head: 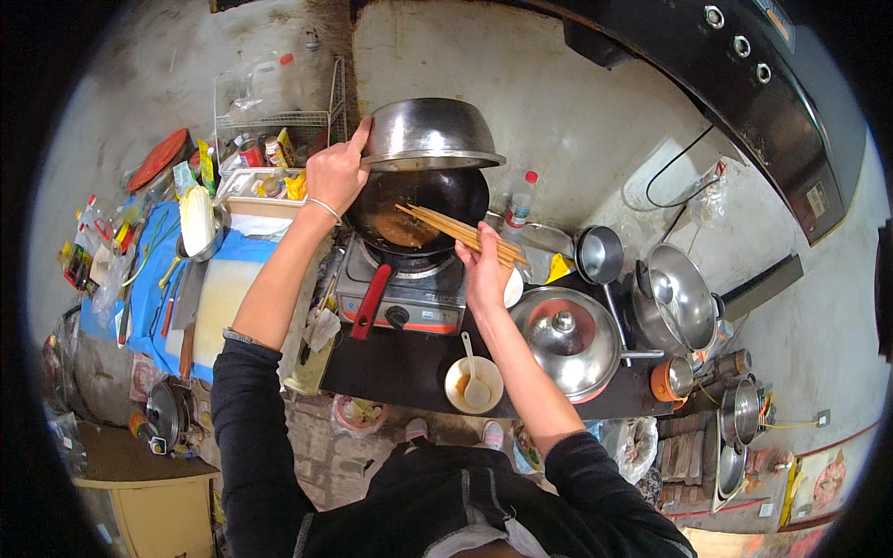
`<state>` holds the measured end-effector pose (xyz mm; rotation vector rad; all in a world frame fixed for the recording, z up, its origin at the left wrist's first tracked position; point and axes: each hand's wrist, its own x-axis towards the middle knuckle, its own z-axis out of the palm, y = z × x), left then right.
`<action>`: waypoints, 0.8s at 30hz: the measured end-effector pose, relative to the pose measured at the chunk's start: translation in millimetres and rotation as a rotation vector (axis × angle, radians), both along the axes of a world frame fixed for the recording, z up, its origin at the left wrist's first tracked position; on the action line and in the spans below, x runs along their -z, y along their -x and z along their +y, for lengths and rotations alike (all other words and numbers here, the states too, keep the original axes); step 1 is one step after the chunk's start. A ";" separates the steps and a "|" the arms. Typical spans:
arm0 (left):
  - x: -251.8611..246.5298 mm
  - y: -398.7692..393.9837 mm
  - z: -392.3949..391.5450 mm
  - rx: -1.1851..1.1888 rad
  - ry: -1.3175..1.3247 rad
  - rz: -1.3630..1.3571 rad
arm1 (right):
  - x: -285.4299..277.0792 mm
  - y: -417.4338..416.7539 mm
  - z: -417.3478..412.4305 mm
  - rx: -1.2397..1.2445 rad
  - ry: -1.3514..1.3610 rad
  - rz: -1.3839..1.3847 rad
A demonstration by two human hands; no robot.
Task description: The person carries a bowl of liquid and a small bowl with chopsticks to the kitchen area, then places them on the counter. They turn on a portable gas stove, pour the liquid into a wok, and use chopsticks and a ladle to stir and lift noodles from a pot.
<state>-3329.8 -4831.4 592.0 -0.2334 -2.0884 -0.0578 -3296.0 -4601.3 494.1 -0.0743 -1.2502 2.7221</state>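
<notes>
My left hand (339, 174) grips the rim of a stainless steel basin (431, 131), which is tipped on its side above a black wok (466, 199). In my right hand (483, 270) is a bundle of wooden chopsticks (453, 230), their tips pointing into the wok. Brown sauce (404, 229) lies in the bottom of the wok. The wok sits on a portable gas stove (418, 307), its red handle (371, 301) turned toward me. What the basin holds inside is hidden from view.
A bowl (455, 403) with a white spoon (477, 390) stands near the counter's front edge. To the right is a lidded steel pan (558, 356). Leftward lie a cutting board (227, 300), a cleaver (187, 300) and a napa cabbage (197, 220) in a metal bowl.
</notes>
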 end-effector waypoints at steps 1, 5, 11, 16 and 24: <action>-2.9 -0.5 1.6 0.007 0.002 0.006 | -2.5 0.9 -3.8 0.017 -0.039 0.017; -11.6 -3.8 6.9 0.021 0.025 0.021 | -17.5 5.8 -21.0 0.100 -0.159 0.054; -5.7 1.9 4.4 0.085 -0.002 0.035 | -27.8 9.1 -53.8 0.096 -0.208 0.130; 3.5 4.5 3.7 0.105 0.012 0.016 | -32.7 15.3 -67.7 0.122 -0.259 0.161; 29.8 6.9 -1.3 -0.030 0.018 -0.144 | -14.8 47.6 -44.4 0.240 -0.286 0.152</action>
